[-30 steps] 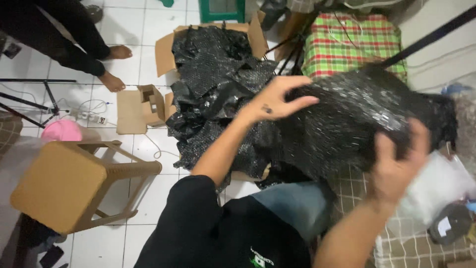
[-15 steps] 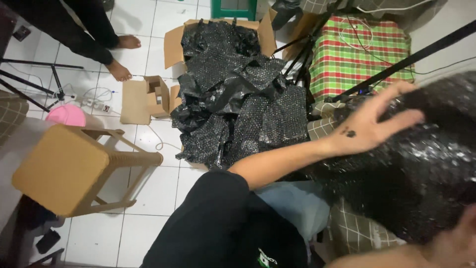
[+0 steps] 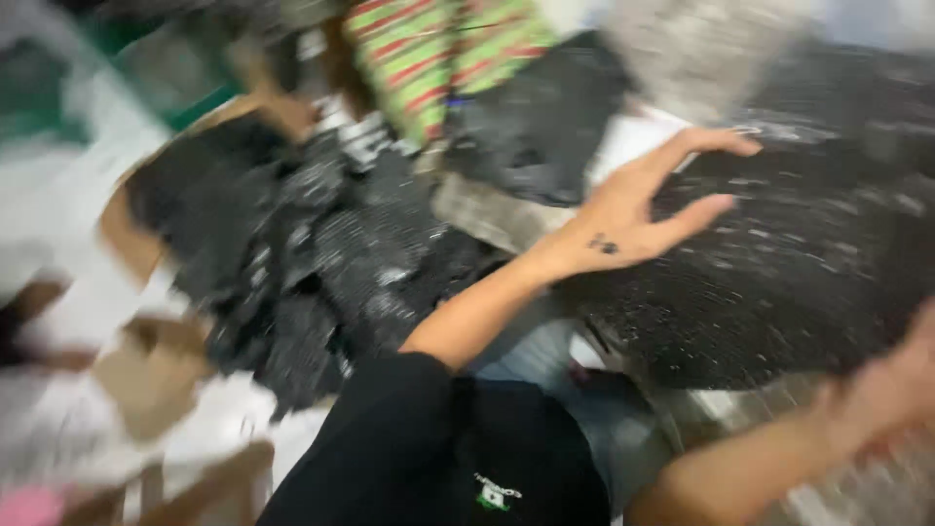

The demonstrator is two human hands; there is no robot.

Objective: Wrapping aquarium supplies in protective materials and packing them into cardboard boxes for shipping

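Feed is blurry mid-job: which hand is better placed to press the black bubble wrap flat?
Probably the left hand: it lies open, fingers spread, on top of the black bubble wrap. The right hand is blurred at its near edge; its grip cannot be told.

- The large black bubble-wrap plastic sheet looks glossy, its surface speckled with small bright glints; the left hand lies flat on it, while the right hand is too blurred to tell its contact
- The heap of black plastic wrap pieces on the floor shows the same shiny, crinkled finish
- The brown cardboard box looks matt and papery
- The red-and-green checked cloth cover looks soft, woven, unshiny
- The black short-sleeved shirt is matt fabric
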